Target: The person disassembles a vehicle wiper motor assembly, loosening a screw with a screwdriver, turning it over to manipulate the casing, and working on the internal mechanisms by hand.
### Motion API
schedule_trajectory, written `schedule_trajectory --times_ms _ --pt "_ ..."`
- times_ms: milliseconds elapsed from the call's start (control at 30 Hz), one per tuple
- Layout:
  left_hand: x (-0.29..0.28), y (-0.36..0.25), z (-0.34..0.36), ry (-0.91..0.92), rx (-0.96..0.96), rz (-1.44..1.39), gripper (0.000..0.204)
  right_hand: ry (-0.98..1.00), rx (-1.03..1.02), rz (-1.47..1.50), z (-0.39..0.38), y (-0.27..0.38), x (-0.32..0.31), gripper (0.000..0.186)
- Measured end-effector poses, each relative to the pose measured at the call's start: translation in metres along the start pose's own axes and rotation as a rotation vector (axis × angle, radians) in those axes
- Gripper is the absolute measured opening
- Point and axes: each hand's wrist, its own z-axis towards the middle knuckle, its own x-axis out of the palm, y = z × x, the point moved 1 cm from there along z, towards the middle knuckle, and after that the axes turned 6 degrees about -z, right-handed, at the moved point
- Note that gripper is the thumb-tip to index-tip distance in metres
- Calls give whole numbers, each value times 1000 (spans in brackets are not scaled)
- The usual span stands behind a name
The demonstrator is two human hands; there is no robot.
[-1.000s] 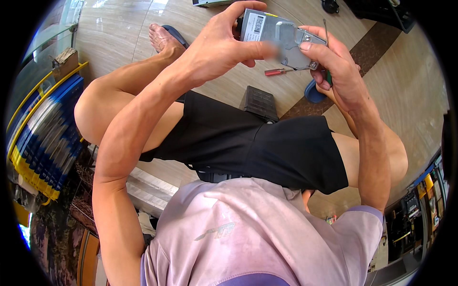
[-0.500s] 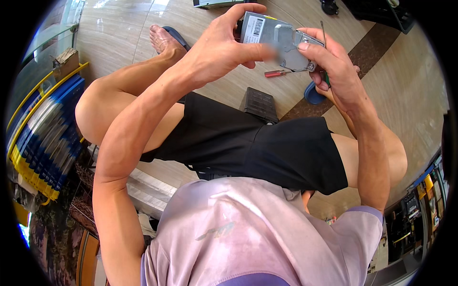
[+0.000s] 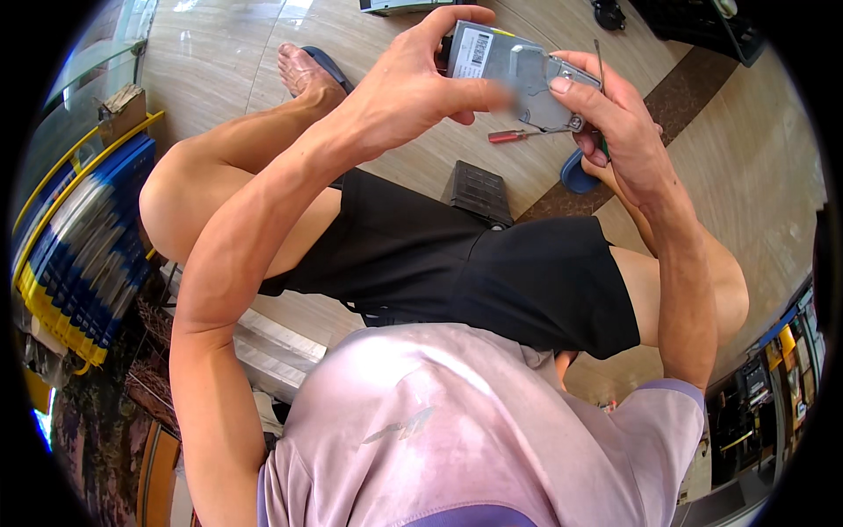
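Between my two hands, above the floor, is a silver metal-cased device [image 3: 527, 81] with a white barcode label. My left hand [image 3: 430, 83] is closed on its left end, thumb along the near face and fingers round the far side. At the right end, my right hand [image 3: 615, 110] grips the metal near a bracket-like edge, thumb pressed on top. A screwdriver is also held in that hand; its thin shaft [image 3: 600, 66] points up and part of a green handle shows below the fingers. Beneath the device, a red-handled screwdriver [image 3: 507, 137] lies on the floor.
A black plastic case [image 3: 479, 191] stands on the floor in front of my shorts. At left are a yellow-framed rack [image 3: 83, 255] of blue folders and a glass panel. Dark equipment [image 3: 698, 31] is at the far right, and shelves [image 3: 773, 378] with items stand lower right.
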Motion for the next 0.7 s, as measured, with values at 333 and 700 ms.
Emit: schedule_trajectory --times_ms 333,700 --pt "0 -8 -4 63 27 -82 85 12 -9 5 1 -1 -3 59" --pt "-2 2 1 68 130 53 87 -13 -43 0 1 4 -2 66"
